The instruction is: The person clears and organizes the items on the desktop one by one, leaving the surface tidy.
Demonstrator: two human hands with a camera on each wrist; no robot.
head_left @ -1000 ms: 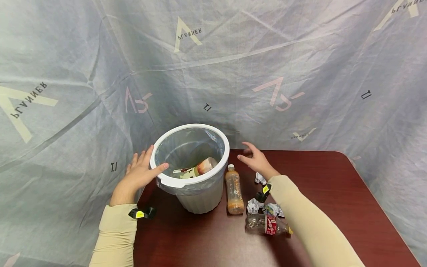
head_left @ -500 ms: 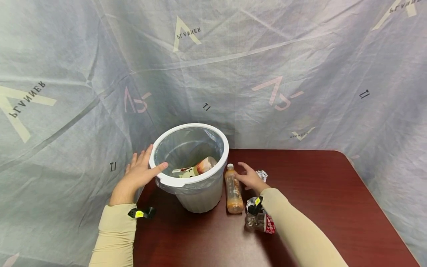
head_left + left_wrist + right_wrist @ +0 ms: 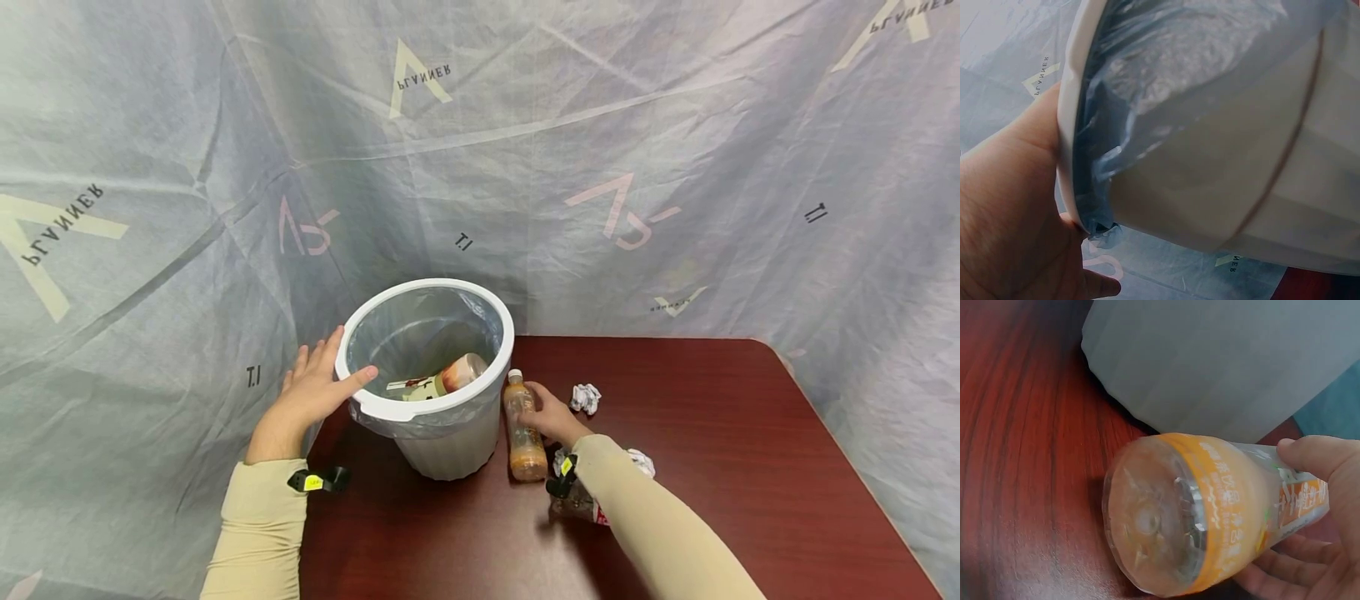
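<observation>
Lying beside the bin is a clear plastic bottle [image 3: 528, 463] with an orange label and white cap; its base faces the camera in the right wrist view. My right hand [image 3: 553, 418] grips its upper half, thumb on one side and fingers reaching round the other. The bottle rests on the table in the head view. At the left of the white-rimmed bin [image 3: 386, 408], my left hand [image 3: 311, 397] lies against the rim with straight, spread fingers and the thumb over the edge. A bluish plastic liner [image 3: 1191, 62] folds over that rim. Inside the bin lies a labelled bottle [image 3: 463, 373].
Crumpled paper [image 3: 585, 398] lies to the right of my right hand. More crumpled paper [image 3: 641, 462] and a clear bottle with a red label [image 3: 576, 505] are partly hidden under my right forearm. A grey printed cloth [image 3: 600, 167] hangs behind the dark red table [image 3: 750, 467].
My right hand has come down from above the table to the orange-labelled bottle and taken hold of it. My left hand has stayed at the bin's rim.
</observation>
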